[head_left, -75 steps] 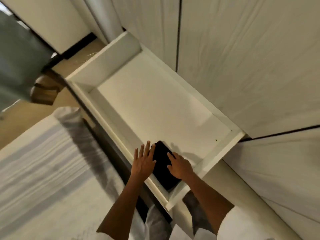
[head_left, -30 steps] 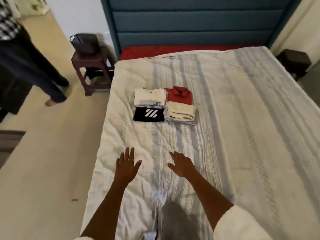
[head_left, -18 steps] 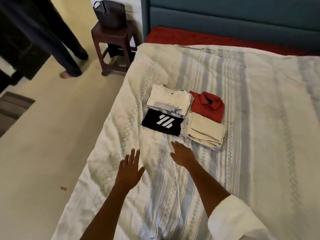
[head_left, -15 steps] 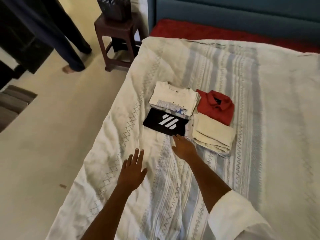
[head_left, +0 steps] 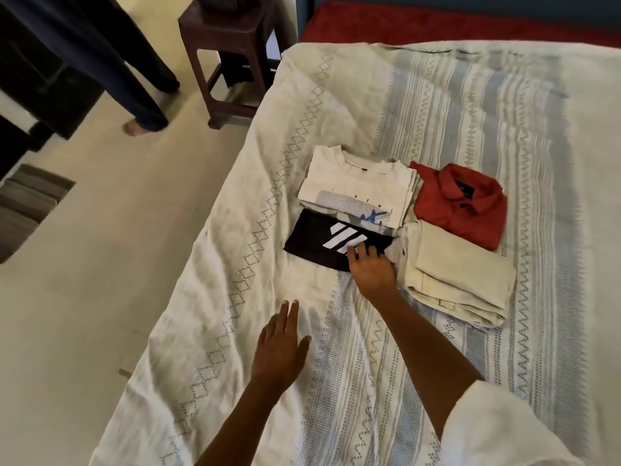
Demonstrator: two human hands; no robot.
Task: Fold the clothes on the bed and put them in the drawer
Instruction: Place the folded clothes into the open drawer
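The right hand's fingers [head_left: 361,252], lightly curled, now rest on the near right corner of the folded black shirt [head_left: 322,242], which they were short of half a second ago; no pinch shows yet. The left hand [head_left: 280,351] has come forward too, fingers straight and together above the bedspread [head_left: 437,105]. The black shirt looks next for the drawer, with the white shirt [head_left: 356,193], red shirt [head_left: 460,203] and beige trousers [head_left: 460,280] waiting just beside it.
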